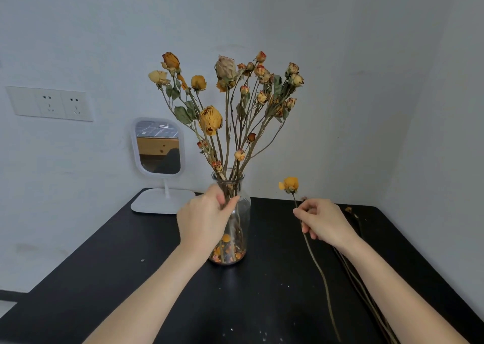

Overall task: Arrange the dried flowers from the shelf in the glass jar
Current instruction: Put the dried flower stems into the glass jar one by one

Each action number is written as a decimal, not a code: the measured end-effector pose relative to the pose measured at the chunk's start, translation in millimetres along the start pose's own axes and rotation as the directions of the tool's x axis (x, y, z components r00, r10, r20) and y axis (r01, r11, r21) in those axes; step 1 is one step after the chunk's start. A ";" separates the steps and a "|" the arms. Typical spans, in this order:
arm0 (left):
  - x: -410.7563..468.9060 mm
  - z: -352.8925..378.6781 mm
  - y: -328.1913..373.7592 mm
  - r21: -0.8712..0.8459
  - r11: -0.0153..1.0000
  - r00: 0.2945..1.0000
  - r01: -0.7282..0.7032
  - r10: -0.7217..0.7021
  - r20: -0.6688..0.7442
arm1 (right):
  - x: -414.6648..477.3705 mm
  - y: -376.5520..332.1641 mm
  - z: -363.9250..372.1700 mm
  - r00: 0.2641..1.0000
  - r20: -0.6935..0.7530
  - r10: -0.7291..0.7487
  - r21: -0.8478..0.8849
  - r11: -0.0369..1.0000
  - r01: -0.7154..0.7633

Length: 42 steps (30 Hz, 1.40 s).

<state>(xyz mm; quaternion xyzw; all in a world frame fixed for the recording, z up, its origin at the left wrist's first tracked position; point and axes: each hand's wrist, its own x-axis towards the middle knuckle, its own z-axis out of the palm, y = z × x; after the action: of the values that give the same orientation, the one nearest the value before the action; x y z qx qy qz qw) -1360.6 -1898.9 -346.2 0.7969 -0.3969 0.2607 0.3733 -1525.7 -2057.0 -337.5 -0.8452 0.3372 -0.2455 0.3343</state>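
Now left hand (203, 219) is gripping the glass jar (239, 213) of dried flowers (225, 103) mid-table (104, 278); right hand (323, 222) is pinching a yellow flower stem (318, 265) just right of it; spare stems (366, 296) are lying behind.

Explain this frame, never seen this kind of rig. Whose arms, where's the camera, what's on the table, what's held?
No machine here: a person works with two bare hands. The single picture comes from a wide-angle camera worn on the head, looking forward and down, so the arms enter from the bottom. The left hand grips the glass jar near its neck. The jar stands on the black table and holds a bunch of dried flowers, with loose petals at its bottom. The fingers of the right hand pinch the stem of a single yellow flower, held upright beside the jar, not yet in it. More loose stems lie on the table by the right arm. A small mirror stands at the back left, near wall sockets.
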 end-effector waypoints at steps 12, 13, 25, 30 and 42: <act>31.2 36.3 -6.3 -0.157 0.949 0.957 0.272 -0.251 0.143 | 29.7 -49.4 -35.8 0.958 -0.278 -0.073 0.462 0.864 0.200; 32.5 36.1 -8.9 -0.159 0.953 0.961 0.258 -0.236 0.141 | 32.1 -52.9 -38.5 0.948 -0.307 -0.088 0.470 0.852 0.231; 35.3 32.1 -31.1 -0.470 0.833 0.924 0.293 -0.120 0.362 | 47.2 -72.2 -50.3 0.820 -0.564 -0.101 0.544 0.701 0.460; 36.6 31.7 -34.9 -0.512 0.780 0.872 0.359 -0.084 0.483 | 46.7 -81.9 -59.0 0.810 -0.576 -0.114 0.593 0.623 0.510; 39.2 28.2 -36.6 -0.511 0.792 0.904 0.334 -0.115 0.413 | 46.0 -107.2 -45.4 0.844 -0.458 -0.278 0.592 0.613 0.523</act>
<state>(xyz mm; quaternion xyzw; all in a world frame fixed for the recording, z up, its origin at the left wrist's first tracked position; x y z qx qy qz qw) -1305.5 -1923.8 -349.0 0.7242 -0.4185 -0.0678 0.5438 -1481.2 -2050.0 -220.7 -0.6572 0.0679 -0.5571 0.5030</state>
